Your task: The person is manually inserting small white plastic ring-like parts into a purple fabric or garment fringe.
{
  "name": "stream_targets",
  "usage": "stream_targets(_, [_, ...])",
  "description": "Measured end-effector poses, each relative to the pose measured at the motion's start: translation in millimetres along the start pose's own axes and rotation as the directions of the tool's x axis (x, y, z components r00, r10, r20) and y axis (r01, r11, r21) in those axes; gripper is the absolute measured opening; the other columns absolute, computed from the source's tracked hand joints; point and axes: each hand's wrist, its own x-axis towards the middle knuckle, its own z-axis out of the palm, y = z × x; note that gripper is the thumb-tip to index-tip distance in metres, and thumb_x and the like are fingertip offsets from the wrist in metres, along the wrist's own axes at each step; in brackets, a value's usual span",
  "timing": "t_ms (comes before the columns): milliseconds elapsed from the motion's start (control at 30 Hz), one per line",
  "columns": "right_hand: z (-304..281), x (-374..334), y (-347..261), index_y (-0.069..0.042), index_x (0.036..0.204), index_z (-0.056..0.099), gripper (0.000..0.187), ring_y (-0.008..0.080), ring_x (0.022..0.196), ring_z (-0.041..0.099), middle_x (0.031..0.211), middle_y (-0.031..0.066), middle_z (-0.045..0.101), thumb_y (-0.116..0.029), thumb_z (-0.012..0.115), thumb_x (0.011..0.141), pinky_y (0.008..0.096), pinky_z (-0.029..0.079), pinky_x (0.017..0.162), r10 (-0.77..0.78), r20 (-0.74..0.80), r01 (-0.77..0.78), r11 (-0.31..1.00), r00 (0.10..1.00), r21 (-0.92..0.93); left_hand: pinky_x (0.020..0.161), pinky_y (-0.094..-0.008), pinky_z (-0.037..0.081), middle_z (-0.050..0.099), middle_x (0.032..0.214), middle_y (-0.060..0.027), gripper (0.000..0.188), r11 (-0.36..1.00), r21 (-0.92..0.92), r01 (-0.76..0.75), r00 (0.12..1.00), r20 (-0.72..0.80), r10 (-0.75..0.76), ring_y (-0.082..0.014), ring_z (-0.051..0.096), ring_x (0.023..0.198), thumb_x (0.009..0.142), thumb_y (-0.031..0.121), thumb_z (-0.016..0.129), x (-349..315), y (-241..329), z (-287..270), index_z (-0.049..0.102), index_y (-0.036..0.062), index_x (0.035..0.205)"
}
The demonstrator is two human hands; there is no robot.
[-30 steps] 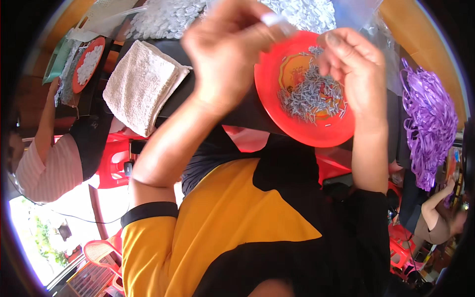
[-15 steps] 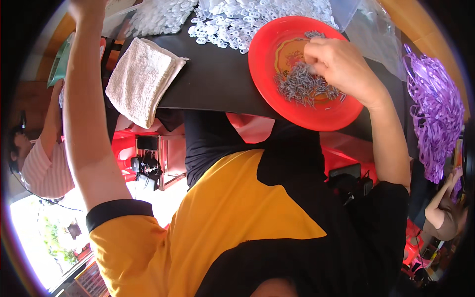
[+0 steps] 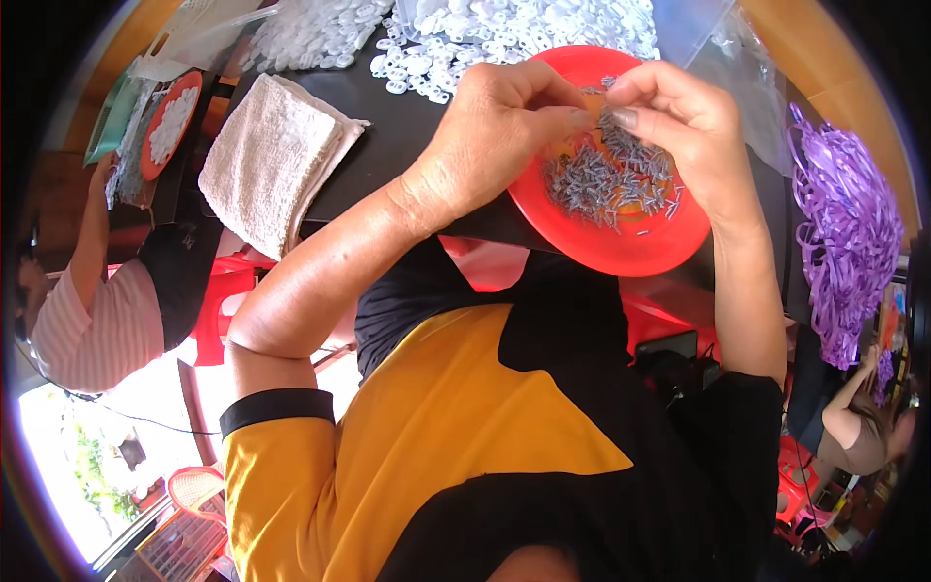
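Note:
Both my hands meet over a red round plate (image 3: pixel 648 254) with a heap of small grey pin-like pieces (image 3: pixel 593 184) in it. My left hand (image 3: pixel 499 131) reaches in from the left, thumb and forefinger pinched together over the plate. Just right of it, my right hand (image 3: pixel 690 121) is also closed, thumb and forefinger bent together above the pins. What either pinch holds is too small or hidden to make out. Beyond the plate lies a spread of small white plastic pieces with holes (image 3: pixel 504 39).
A folded beige towel (image 3: pixel 276 160) lies on the black table (image 3: pixel 354 179) to the left. Purple ribbon strands (image 3: pixel 846 233) hang at the right. A clear plastic bag (image 3: pixel 747 87) lies behind my right hand. Another person (image 3: pixel 102 320) sits left, near a red plate of white pieces (image 3: pixel 173 126); someone else is far right.
My left arm has come back from the far left edge, bringing that hand over the plate. My right hand has lifted off the pin heap and drawn slightly right, its fingertips now facing the left hand's.

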Motion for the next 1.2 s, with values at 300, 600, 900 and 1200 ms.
stream_targets(300, [3.1,-2.9,-12.1,0.002,0.099,0.065,0.011,0.0085,0.081,0.062,0.088,0.0038,0.067,0.004,0.06,0.09,0.0221,0.047,0.073,-0.075,-0.051,0.082,0.986,0.996,0.146,0.041,-0.0231,0.039,0.064,0.078,-0.01,0.018,0.759,-0.544,0.357,0.933,0.245,-0.263,-0.0132,0.058,0.059,0.093,0.013,0.064,14.4,0.1,12.3,0.064,-0.0042,0.097])
stream_targets(600, [-2.7,5.3,-3.6,0.003,0.101,0.066,0.015,0.0102,0.083,0.064,0.089,0.0049,0.068,0.007,0.061,0.088,0.0226,0.049,0.074,-0.028,-0.027,0.034,0.965,0.999,0.262,0.038,-0.0234,0.039,0.064,0.077,-0.0118,0.019,0.737,-0.555,0.384,0.923,0.251,-0.292,-0.0137,0.057,0.056,0.091,0.011,0.065,18.9,1.1,9.5,0.063,-0.0058,0.099])
stream_targets(900, [-1.8,2.4,12.8,0.003,0.103,0.066,0.02,0.0099,0.085,0.063,0.092,0.0052,0.067,0.01,0.063,0.085,0.0238,0.051,0.078,-0.095,-0.11,0.127,0.933,0.989,0.336,0.037,-0.0232,0.037,0.062,0.076,-0.0111,0.02,0.693,-0.578,0.43,0.902,0.304,-0.306,-0.0129,0.056,0.055,0.088,0.014,0.066,21.8,3.1,15.3,0.064,-0.0048,0.096])
stream_targets(1200, [-11.8,-3.7,10.9,0.002,0.105,0.066,0.023,0.0091,0.083,0.062,0.088,0.0036,0.066,0.009,0.063,0.083,0.0212,0.048,0.075,-0.087,-0.202,0.147,0.94,0.976,0.307,0.038,-0.0244,0.036,0.061,0.075,-0.0085,0.021,0.674,-0.578,0.46,0.888,0.318,-0.333,-0.0141,0.055,0.054,0.089,0.018,0.066,22.7,4.0,17.3,0.066,-0.0027,0.093])
